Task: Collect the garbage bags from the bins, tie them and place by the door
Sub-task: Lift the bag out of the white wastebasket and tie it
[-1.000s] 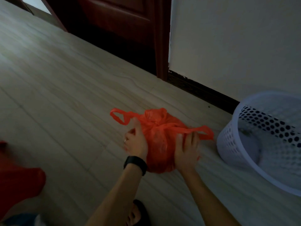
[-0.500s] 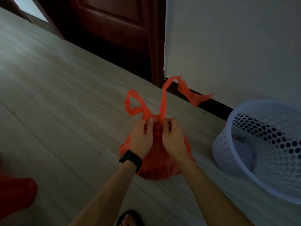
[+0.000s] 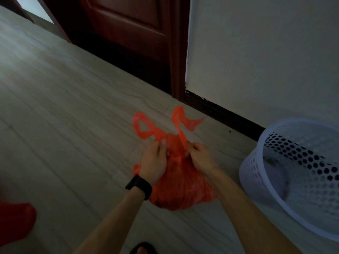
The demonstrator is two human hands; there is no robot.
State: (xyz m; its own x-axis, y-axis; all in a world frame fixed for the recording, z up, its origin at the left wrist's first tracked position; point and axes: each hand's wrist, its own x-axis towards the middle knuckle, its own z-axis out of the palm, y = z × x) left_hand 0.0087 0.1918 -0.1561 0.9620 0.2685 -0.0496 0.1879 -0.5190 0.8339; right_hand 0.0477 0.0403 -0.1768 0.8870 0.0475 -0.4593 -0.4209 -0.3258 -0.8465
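Your one red garbage bag (image 3: 179, 187) is down at the floor (image 3: 64, 116) between your wrists (whether it rests or hangs, I cannot tell). Its long axis runs away from you, with the neck pointing toward the door (image 3: 128, 24). Its two handles rise. Your left hand (image 3: 153, 162) pinches the looped handle (image 3: 145, 129), and your right hand (image 3: 201, 158) curls its fingers on the loose strip (image 3: 183, 120). One white perforated bin (image 3: 256, 173) leans just to the right.

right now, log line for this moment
step: tying | left hand: pinches orange bag neck | right hand: pinches neck | white bin: right of bag
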